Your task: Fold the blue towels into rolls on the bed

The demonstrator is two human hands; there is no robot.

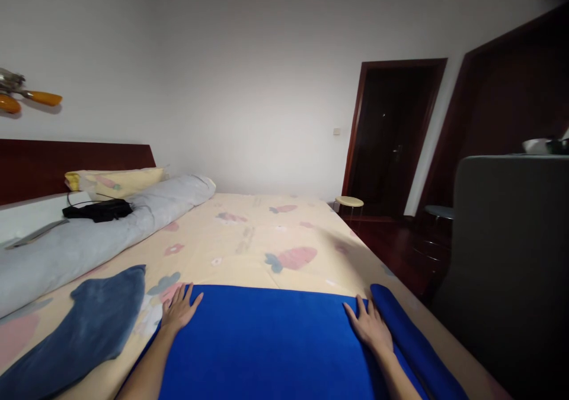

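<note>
A bright blue cloth (275,341) lies spread flat on the bed's cream sheet (249,234) printed with strawberries and flowers. My left hand (179,310) rests flat with fingers spread on the cloth's far left corner. My right hand (370,328) lies flat, fingers stretched, on the far right corner. A blue sleeve-like strip (413,344) of the cloth runs along the right side, next to my right hand.
A dark grey-blue cloth (84,329) lies at the left. A long grey rolled quilt (89,234) carries a black item (98,210) with a cord; a yellow pillow (115,181) sits by the headboard. A grey chair back (511,258), a small stool (349,202) and dark doorways stand right.
</note>
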